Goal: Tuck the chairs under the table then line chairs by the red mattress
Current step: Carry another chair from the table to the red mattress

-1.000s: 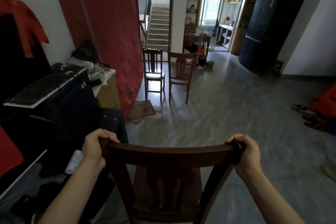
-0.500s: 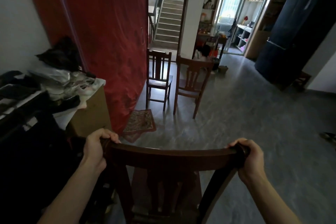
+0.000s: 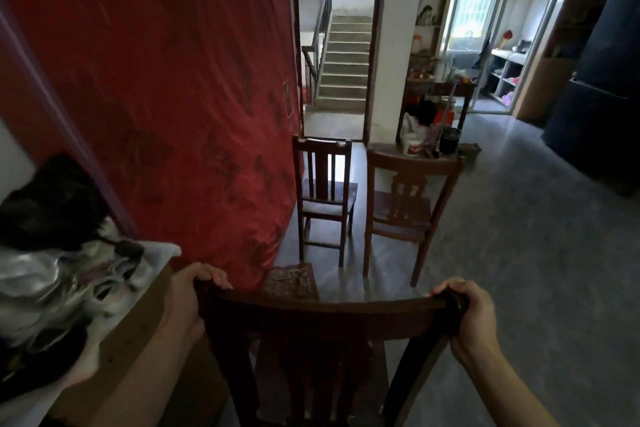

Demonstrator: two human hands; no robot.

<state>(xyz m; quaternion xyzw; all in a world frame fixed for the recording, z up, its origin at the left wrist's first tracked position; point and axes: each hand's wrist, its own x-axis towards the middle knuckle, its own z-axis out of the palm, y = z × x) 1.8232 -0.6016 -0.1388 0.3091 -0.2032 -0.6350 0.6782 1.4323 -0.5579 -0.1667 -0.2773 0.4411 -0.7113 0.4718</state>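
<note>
I hold a dark wooden chair [image 3: 322, 315] by its top rail, right in front of me. My left hand [image 3: 194, 291] grips the rail's left end and my right hand [image 3: 467, 308] grips its right end. The red mattress [image 3: 166, 97] leans upright against the wall on the left. Two more wooden chairs stand side by side ahead: one [image 3: 323, 198] next to the mattress edge, the other [image 3: 407, 208] to its right. Both face away from me.
A cardboard box [image 3: 138, 340] piled with clothes and bags stands at my left, close to the chair. A small patterned mat [image 3: 292, 281] lies on the floor by the mattress foot. A dark fridge [image 3: 602, 80] stands far right. Grey floor stretches to the right.
I have walked forward with the chair in both hands. The mattress and the two standing chairs are much closer, and the dark desk with the keyboard has passed out of view.
</note>
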